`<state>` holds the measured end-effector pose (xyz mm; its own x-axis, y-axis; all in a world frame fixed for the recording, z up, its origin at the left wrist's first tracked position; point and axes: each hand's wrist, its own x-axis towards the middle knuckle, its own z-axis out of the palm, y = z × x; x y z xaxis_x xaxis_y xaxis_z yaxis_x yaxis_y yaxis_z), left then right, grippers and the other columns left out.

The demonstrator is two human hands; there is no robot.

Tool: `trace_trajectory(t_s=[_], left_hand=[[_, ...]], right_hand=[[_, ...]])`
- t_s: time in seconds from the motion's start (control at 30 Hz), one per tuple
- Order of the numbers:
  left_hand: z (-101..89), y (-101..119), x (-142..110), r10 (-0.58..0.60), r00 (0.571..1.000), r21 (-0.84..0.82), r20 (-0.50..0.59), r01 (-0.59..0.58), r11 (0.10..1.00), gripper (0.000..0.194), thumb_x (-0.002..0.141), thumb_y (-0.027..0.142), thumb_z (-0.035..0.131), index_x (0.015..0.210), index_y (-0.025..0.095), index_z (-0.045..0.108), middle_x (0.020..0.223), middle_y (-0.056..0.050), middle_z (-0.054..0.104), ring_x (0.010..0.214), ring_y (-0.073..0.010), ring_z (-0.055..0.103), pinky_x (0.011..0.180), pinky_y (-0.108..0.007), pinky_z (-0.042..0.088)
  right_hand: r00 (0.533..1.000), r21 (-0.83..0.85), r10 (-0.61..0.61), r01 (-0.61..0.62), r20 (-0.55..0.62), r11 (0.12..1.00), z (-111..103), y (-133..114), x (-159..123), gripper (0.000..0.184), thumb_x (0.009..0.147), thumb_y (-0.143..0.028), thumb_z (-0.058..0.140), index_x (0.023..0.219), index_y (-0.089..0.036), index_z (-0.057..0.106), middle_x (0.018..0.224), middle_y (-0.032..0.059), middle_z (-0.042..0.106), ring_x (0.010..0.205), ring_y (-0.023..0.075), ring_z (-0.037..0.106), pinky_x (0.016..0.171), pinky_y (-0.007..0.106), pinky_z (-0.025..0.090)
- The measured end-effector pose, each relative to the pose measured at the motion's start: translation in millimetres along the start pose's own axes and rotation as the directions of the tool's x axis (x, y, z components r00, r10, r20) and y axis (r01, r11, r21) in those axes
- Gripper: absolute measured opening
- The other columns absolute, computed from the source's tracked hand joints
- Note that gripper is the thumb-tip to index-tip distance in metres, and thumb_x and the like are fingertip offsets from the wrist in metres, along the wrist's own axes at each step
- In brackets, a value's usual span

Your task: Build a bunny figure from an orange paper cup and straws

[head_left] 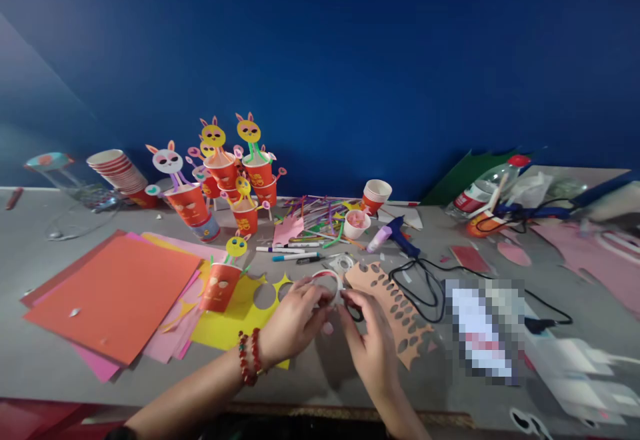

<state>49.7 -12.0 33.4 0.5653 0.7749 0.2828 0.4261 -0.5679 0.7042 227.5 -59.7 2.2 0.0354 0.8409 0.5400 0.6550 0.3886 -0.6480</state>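
Low over the front of the desk, my left hand (295,315) is closed round the near side of a white roll of tape (326,273). My right hand (371,339) pinches at the right edge of the same roll, its fingertips close to the left ones. Whether a tape end is between those fingers I cannot make out. Just under the left fingertips shows a small pale pink piece (327,327). Right of the hands lies a peach sheet (373,280) full of punched-out holes. A yellow cut sheet (220,323) extends beside my left wrist.
Red paper cups with rabbit faces (187,203) stand back left, near stacked cups (117,173). Coloured paper (125,293) covers the left. Pens (295,257) and pipe cleaners (320,217) lie mid-desk. A blue glue gun (403,237), its black cable and a bottle (480,190) are right.
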Motion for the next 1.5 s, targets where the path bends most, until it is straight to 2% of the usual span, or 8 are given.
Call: trace_trajectory(t_s=[0.1,0.27,0.43,0.63,0.87,1.03,1.27,1.5], left_hand=[[-1.9,10,-4,0.016,0.999,-0.041,-0.041,-0.018,0.999,0.015,0.095,0.016,0.052,0.108,0.021,0.057,0.094,-0.006,0.071,0.095,-0.0226,0.067,0.105,-0.045,0.045],[0.5,14,-8,0.082,0.989,0.009,-0.121,-0.081,0.997,0.022,0.096,0.011,0.050,0.115,0.021,0.056,0.099,-0.005,0.072,0.095,-0.0206,0.067,0.114,-0.051,0.035],[-0.1,15,-11,0.079,0.985,0.000,-0.154,-0.080,0.997,0.024,0.098,0.010,0.049,0.115,0.024,0.058,0.093,-0.001,0.074,0.090,-0.0179,0.069,0.116,-0.051,0.033],[-2.4,18,-13,0.079,0.982,0.054,-0.173,-0.071,0.996,0.025,0.098,0.012,0.049,0.117,0.023,0.059,0.098,-0.005,0.075,0.090,-0.0199,0.070,0.114,-0.054,0.036],[-2.6,19,-12,0.059,0.971,0.064,-0.230,-0.046,0.997,0.022,0.096,0.013,0.052,0.114,0.022,0.061,0.094,-0.005,0.076,0.086,-0.0199,0.072,0.112,-0.052,0.041],[-5.3,21,-11,0.047,0.969,0.066,-0.241,-0.032,0.997,0.021,0.094,0.012,0.053,0.110,0.021,0.063,0.091,-0.005,0.076,0.085,-0.0202,0.072,0.107,-0.048,0.045],[-9.4,23,-10,0.038,0.967,0.012,-0.250,-0.037,0.999,0.020,0.093,0.011,0.052,0.107,0.021,0.063,0.088,-0.005,0.075,0.081,-0.0202,0.070,0.100,-0.045,0.047],[-12.8,25,-11,0.003,0.969,-0.055,-0.248,-0.017,0.998,0.022,0.092,0.012,0.050,0.106,0.020,0.064,0.085,-0.007,0.073,0.085,-0.0234,0.065,0.083,-0.038,0.049]], right_hand=[[0.999,0.035,-0.027,0.028,-0.041,0.999,-4,-9,5,0.013,0.099,-0.019,0.057,0.111,-0.023,0.061,0.103,0.0078,0.069,0.102,0.0235,0.066,0.089,0.036,0.054],[0.998,0.090,0.001,0.005,-0.062,0.996,-10,-20,12,0.006,0.097,-0.018,0.060,0.100,-0.023,0.062,0.094,0.0050,0.068,0.092,0.0210,0.067,0.083,0.032,0.054],[1.000,0.146,0.030,-0.030,0.003,0.989,-14,-25,14,0.010,0.098,-0.019,0.058,0.088,-0.023,0.060,0.087,0.0031,0.065,0.087,0.0198,0.065,0.081,0.031,0.054],[0.998,0.131,0.058,-0.055,-0.018,0.990,-12,-24,15,0.007,0.098,-0.023,0.059,0.104,-0.024,0.062,0.096,0.0064,0.068,0.088,0.0213,0.066,0.080,0.033,0.056],[0.995,0.226,0.082,-0.092,0.056,0.970,-9,-25,17,0.011,0.099,-0.022,0.057,0.088,-0.024,0.059,0.087,0.0032,0.064,0.086,0.0200,0.064,0.081,0.032,0.054],[0.994,0.222,0.107,-0.112,0.035,0.969,-9,-24,16,0.008,0.098,-0.023,0.058,0.106,-0.024,0.060,0.100,0.0062,0.064,0.089,0.0203,0.064,0.080,0.032,0.055],[0.996,0.246,0.059,-0.072,0.060,0.966,-11,-24,22,0.009,0.098,-0.022,0.058,0.089,-0.023,0.059,0.090,0.0043,0.064,0.090,0.0205,0.064,0.083,0.032,0.055],[0.987,0.301,0.113,-0.143,0.112,0.943,-12,-29,18,0.006,0.098,-0.025,0.059,0.104,-0.023,0.060,0.089,0.0040,0.068,0.079,0.0183,0.069,0.072,0.027,0.059]])
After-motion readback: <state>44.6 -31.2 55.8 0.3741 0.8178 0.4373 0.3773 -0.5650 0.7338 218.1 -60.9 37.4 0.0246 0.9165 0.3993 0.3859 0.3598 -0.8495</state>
